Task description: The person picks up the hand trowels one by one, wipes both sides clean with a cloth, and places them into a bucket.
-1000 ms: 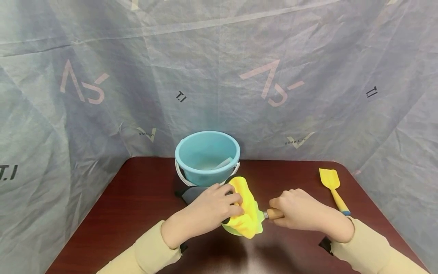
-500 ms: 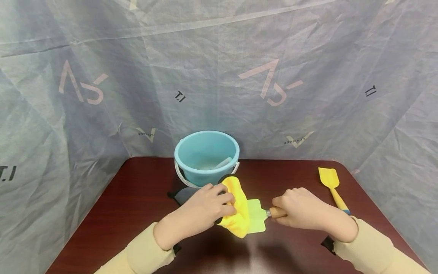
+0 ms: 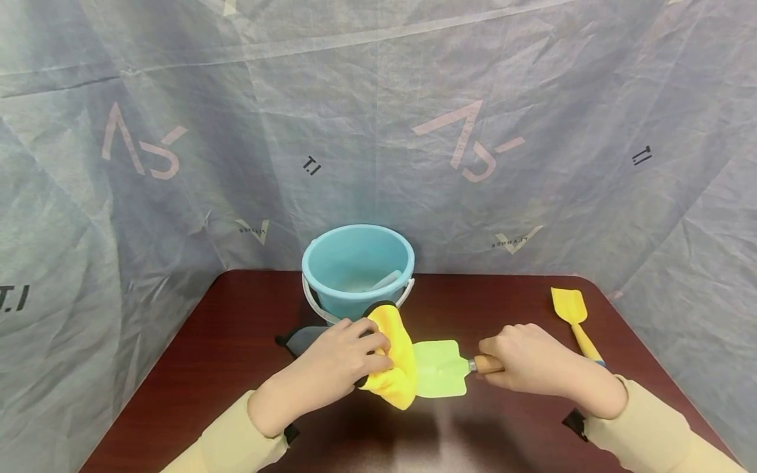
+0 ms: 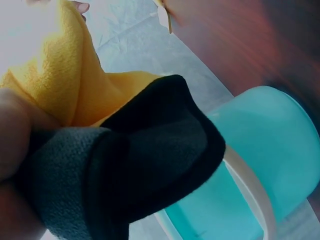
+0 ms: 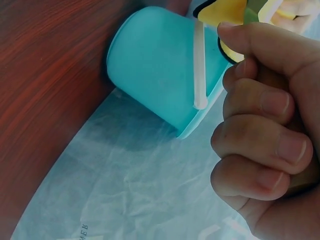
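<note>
My left hand (image 3: 349, 358) grips a two-sided cloth (image 3: 395, 361), yellow on one face and dark grey with black edging on the other. In the left wrist view the folded cloth (image 4: 165, 145) shows both faces. My right hand (image 3: 526, 361) holds a small shovel by its wooden handle (image 3: 488, 364), fingers curled round it in the right wrist view. The shovel's flat light-green blade (image 3: 440, 369) points left, its far end covered by the cloth. Both things are held above the table, in front of the bucket.
A light-blue bucket (image 3: 322, 263) with a white handle (image 3: 313, 301) stands at the table's back, a pale bluish object (image 3: 387, 281) inside. To the right lies a yellow toy shovel (image 3: 570, 307) with a blue handle end. Grey sheeting (image 3: 378, 131) hangs behind the dark red table (image 3: 195, 368).
My left hand and the cloth have moved left along the shovel, while my right hand has shifted slightly right. More of the green blade now shows between them.
</note>
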{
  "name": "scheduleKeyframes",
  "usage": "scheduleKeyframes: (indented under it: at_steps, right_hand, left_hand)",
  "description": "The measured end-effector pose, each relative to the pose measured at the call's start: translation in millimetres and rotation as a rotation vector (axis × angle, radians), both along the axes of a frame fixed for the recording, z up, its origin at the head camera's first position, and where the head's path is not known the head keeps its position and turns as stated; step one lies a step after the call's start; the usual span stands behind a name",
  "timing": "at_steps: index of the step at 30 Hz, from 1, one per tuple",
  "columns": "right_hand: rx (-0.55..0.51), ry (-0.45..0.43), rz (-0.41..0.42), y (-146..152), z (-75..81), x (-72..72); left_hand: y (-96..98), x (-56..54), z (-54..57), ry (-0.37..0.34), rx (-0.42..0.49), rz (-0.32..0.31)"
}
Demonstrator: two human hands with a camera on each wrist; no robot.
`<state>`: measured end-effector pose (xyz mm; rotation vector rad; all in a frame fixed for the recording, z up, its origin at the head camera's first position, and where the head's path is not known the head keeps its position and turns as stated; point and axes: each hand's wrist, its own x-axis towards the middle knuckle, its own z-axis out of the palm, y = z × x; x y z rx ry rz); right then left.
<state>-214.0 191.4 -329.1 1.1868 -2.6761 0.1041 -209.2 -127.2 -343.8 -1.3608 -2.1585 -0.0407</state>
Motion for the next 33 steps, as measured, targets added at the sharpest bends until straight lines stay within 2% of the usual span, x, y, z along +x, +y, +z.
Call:
scheduleKeyframes:
  at_steps: [11, 19, 28, 33]
  right_hand:
    - [0.003, -0.016, -0.029, 2, -1.4, 0.4]
    - [-0.007, -0.023, -0.040, 4, 0.0, 1.4]
    - [-0.020, -0.030, -0.036, 3, 1.3, 1.9]
    - [-0.019, -0.007, -0.038, 4, 1.4, 2.4]
  left_hand:
    - [-13.0, 3.0, -4.2, -0.037, 0.075, -0.007]
    - [-21.0, 3.6, -6.8, -0.038, 0.109, -0.022]
    - [-32.7, 5.6, -17.2, -0.080, 0.120, 0.022]
    - [-42.1, 4.4, -22.3, -0.081, 0.166, 0.023]
